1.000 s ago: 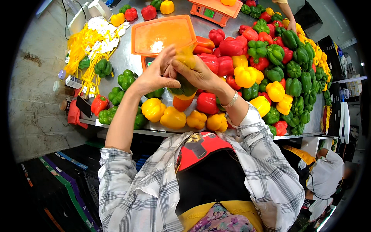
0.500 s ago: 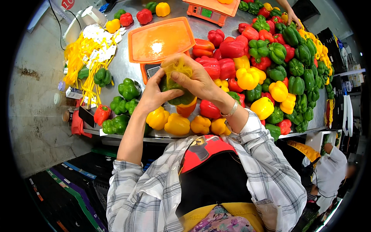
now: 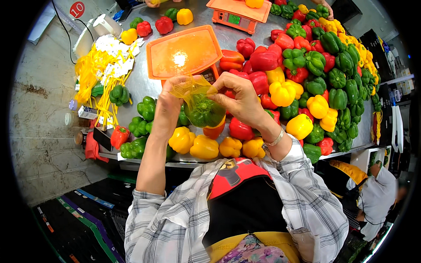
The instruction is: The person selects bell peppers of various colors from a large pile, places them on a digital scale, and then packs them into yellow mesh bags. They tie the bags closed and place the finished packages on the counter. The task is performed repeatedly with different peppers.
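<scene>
A yellow net bag [image 3: 189, 90] hangs between my hands in front of the orange scale, with a green bell pepper [image 3: 204, 112] inside, its stem end facing me. My left hand [image 3: 170, 100] is closed on the bag's upper left part, with the fingers partly hidden behind the mesh. The thumb and forefinger of my right hand [image 3: 237, 97] pinch the upper right of the net. Just below the green pepper shows an orange-red bell pepper [image 3: 215, 131]; whether it is in the bag or on the table I cannot tell.
An orange-topped scale [image 3: 182, 50] stands ahead, a second scale [image 3: 237, 16] beyond it. Mixed bell peppers [image 3: 302, 87] pile up on the right. Yellow bell peppers [image 3: 204, 147] line the near edge. Tagged yellow nets [image 3: 103, 72] lie left. A co-worker's hand [image 3: 325, 8] reaches in far right.
My hands have moved apart, from cupping the netted pepper to holding the net at its upper part. The green pepper now hangs in plain sight. Another person's hand has appeared at the top edge.
</scene>
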Available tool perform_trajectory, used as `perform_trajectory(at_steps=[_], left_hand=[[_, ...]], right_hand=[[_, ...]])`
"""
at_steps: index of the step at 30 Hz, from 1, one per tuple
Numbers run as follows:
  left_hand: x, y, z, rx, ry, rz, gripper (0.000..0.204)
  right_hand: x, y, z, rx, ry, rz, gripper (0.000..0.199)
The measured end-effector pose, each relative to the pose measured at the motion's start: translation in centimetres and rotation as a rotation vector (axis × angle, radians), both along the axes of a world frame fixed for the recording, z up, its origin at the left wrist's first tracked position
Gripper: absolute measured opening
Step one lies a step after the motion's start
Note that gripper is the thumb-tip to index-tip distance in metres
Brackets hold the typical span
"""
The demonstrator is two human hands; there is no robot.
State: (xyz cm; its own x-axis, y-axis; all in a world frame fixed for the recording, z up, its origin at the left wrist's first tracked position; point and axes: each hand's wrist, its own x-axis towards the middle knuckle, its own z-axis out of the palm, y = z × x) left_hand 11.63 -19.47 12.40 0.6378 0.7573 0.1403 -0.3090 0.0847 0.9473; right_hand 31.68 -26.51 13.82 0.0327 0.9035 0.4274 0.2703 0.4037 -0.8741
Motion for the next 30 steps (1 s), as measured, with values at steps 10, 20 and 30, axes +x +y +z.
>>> perform_trajectory(at_steps=[10, 20, 30], left_hand=[[-1.3, -0.8, 3.7, 0.032, 0.324, 0.102, 0.054], [-0.8, -2.2, 2.4, 0.122, 0.09, 0.01, 0.049], [-0.3, -3.6, 2.3, 0.004, 0.129, 0.217, 0.02]], right_hand=[[0.1, -0.2, -0.2, 0.004, 0.028, 0.042, 0.009], [0.4, -0.7, -1.0, -0.09, 0.163, 0.053, 0.007], [0.6, -1.1, -0.6, -0.105, 0.153, 0.106, 0.004]])
